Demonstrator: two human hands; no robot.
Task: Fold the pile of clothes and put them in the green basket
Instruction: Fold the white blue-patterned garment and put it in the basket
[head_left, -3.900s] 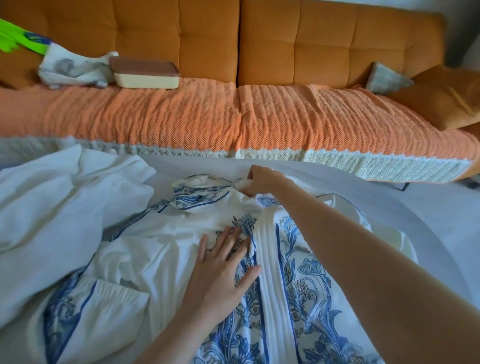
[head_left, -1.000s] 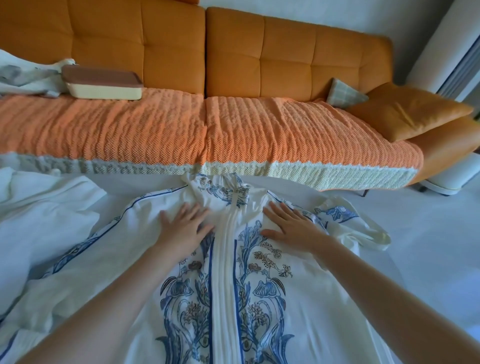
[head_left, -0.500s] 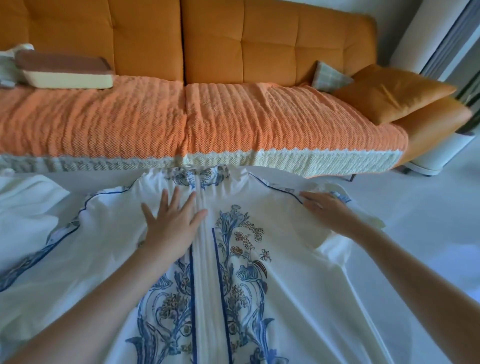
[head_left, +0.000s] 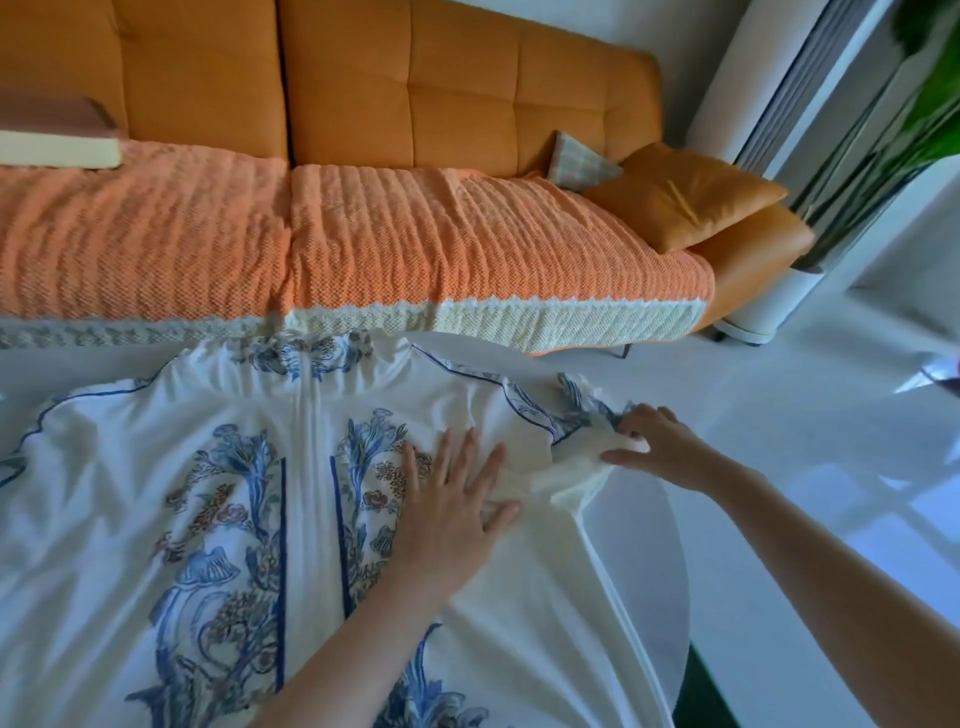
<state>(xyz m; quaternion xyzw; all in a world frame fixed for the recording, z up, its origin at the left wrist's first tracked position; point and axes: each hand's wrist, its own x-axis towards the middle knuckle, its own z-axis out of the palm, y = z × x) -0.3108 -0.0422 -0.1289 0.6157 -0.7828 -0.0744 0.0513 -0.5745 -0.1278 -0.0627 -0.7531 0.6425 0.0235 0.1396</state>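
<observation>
**A:** Where is the garment?

**B:** The white cotton garment with the blue flower print (head_left: 311, 493) is spread flat across the lower left and centre of the frame. Its gathered neckline is at the far edge and its central white band runs down toward the bottom. It lies on a round white table (head_left: 639, 545), whose bare rim shows at the lower right.

**A:** And the left hand?

**B:** The left hand (head_left: 447, 504) lies palm down just right of centre. Its fingers are straight and spread, and it presses on the cloth beside the printed panel. It grasps nothing.

**A:** The right one?

**B:** The right hand (head_left: 660, 447) is at the right of the frame. Its fingers are curled over the bunched sleeve (head_left: 576, 462) and its thumb is tucked beneath, so it has hold of that fabric. The sleeve is crumpled between the two hands, close to the table's right edge.

**A:** What's behind them?

**B:** A tufted orange sofa (head_left: 467, 93) fills the top of the frame. Its seat is draped with an orange knitted throw edged in cream (head_left: 415, 244). At the upper left sits a cream box with a brown lid (head_left: 52, 140). At the sofa's right end, a small checked cushion (head_left: 579, 161) is tucked behind a plain orange cushion (head_left: 685, 197). Green leaves (head_left: 935, 93), blurred, fill the upper right corner.
</observation>
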